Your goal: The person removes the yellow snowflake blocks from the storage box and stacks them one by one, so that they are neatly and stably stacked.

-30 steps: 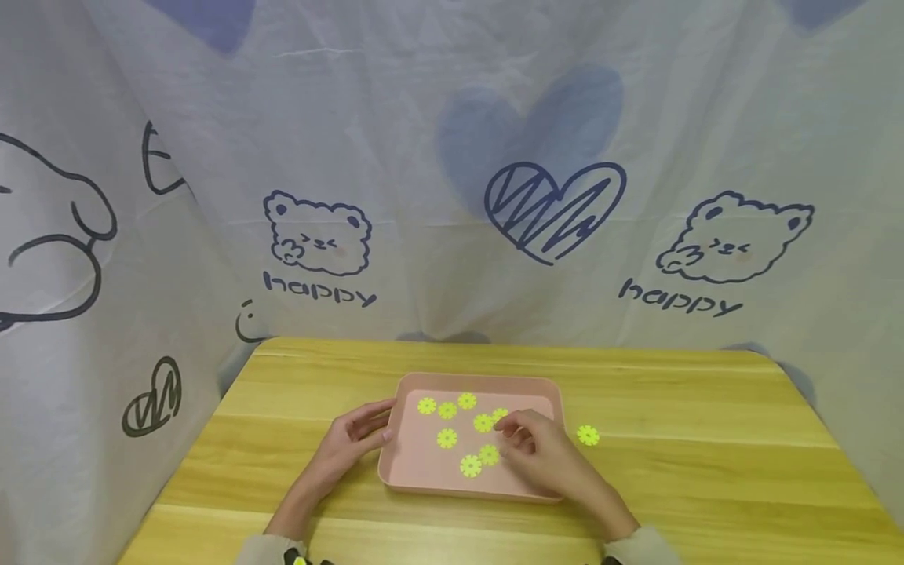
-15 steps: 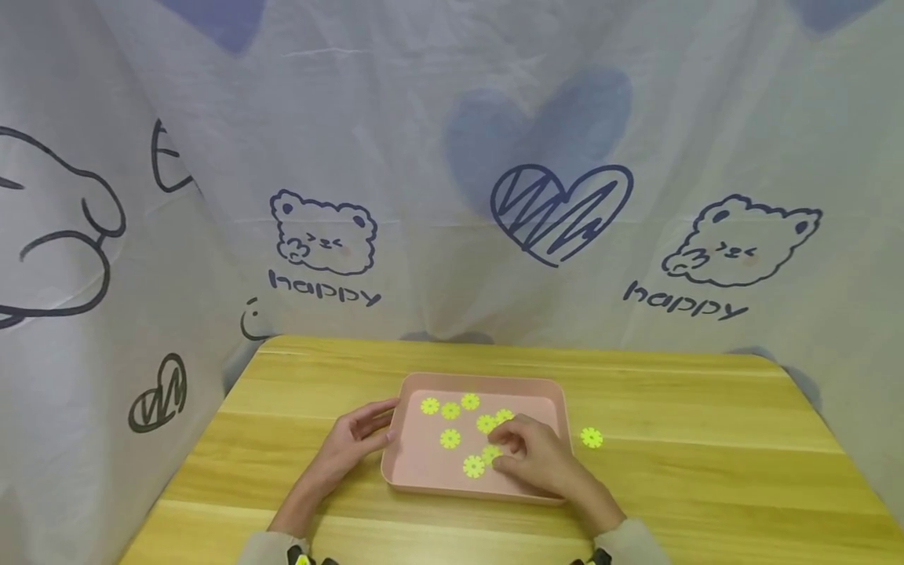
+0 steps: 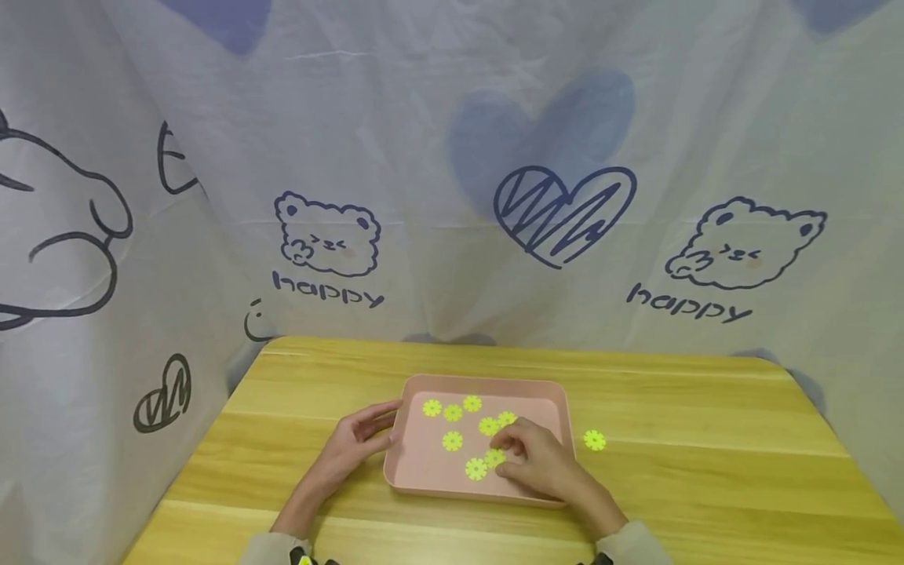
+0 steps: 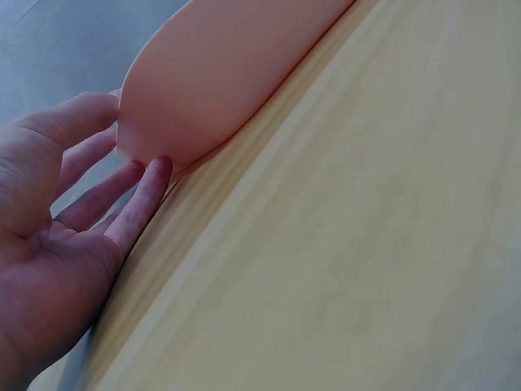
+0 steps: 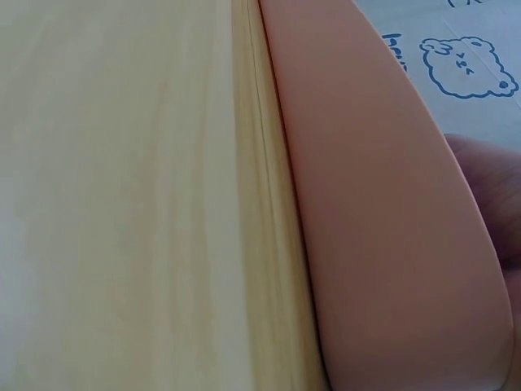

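While our unclenched left hand (image 3: 356,435) touches the left edge of the tray (image 3: 417,473), our right hand (image 3: 540,461), its grip unclear, is at a yellow flower (image 3: 495,457) toward the near edge, a picking step, we judge, needing a fine pinch next.

Tray (image 3: 487,384) on table (image 3: 692,471). Eight discs (image 3: 452,441) in tray. Lone disc (image 3: 595,440) on table, between tray and table's right edge. Left hand (image 3: 356,439) at tray's left edge; right hand (image 3: 542,458) over tray's right half. Cloth (image 3: 424,141) behind table's far edge.
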{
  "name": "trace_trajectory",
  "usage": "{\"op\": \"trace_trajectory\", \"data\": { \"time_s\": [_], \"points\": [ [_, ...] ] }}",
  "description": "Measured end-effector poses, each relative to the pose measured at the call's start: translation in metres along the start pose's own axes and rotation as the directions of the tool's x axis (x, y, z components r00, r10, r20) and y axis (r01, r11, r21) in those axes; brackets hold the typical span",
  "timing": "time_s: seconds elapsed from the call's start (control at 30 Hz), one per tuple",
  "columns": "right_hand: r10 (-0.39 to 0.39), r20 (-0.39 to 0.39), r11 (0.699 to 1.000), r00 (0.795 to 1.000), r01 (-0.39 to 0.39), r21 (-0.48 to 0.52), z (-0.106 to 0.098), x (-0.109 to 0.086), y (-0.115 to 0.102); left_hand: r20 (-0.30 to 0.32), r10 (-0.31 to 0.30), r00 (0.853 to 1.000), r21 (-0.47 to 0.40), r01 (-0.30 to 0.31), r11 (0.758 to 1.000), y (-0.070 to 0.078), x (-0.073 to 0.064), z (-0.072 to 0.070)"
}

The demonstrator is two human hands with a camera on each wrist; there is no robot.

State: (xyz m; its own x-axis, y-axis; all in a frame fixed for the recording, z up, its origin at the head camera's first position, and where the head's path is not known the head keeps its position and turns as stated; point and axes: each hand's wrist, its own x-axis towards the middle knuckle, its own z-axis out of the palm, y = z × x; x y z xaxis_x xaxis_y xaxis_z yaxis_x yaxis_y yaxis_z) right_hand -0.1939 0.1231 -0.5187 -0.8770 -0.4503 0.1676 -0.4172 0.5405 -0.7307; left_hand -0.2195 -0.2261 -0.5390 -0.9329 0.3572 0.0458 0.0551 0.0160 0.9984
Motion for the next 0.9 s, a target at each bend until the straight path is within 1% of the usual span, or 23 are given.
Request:
{"op": "trace_trajectory", "data": {
  "time_s": [0.23,0.33,0.47,0.53,0.7,0.9],
  "points": [
    [0.015,-0.021,1.000,1.000,-0.014,0.012,0.001,0.000,-0.002,-0.007,-0.003,1.000,-0.003,0.003,1.000,-0.001,0.002,0.000],
    [0.022,-0.027,1.000,0.999,-0.022,-0.004,0.001,0.000,-0.003,-0.011,-0.011,1.000,-0.008,0.010,1.000,-0.001,0.001,0.000],
    [0.032,-0.066,0.999,0.997,-0.032,-0.008,0.002,0.001,-0.004,-0.017,-0.021,1.000,-0.014,0.020,1.000,-0.002,0.001,-0.001],
    [0.030,-0.092,1.000,0.995,-0.030,0.004,0.004,0.001,-0.005,-0.018,-0.021,1.000,-0.015,0.021,1.000,-0.002,0.000,-0.001],
    [0.020,-0.136,0.997,0.991,-0.011,0.072,0.001,0.000,-0.007,-0.023,-0.018,1.000,-0.017,0.017,1.000,-0.001,0.000,-0.001],
    [0.067,-0.199,0.992,0.978,-0.044,0.119,-0.007,-0.004,-0.010,-0.015,-0.009,1.000,-0.008,0.009,1.000,-0.002,0.000,0.000]
  ]
}}
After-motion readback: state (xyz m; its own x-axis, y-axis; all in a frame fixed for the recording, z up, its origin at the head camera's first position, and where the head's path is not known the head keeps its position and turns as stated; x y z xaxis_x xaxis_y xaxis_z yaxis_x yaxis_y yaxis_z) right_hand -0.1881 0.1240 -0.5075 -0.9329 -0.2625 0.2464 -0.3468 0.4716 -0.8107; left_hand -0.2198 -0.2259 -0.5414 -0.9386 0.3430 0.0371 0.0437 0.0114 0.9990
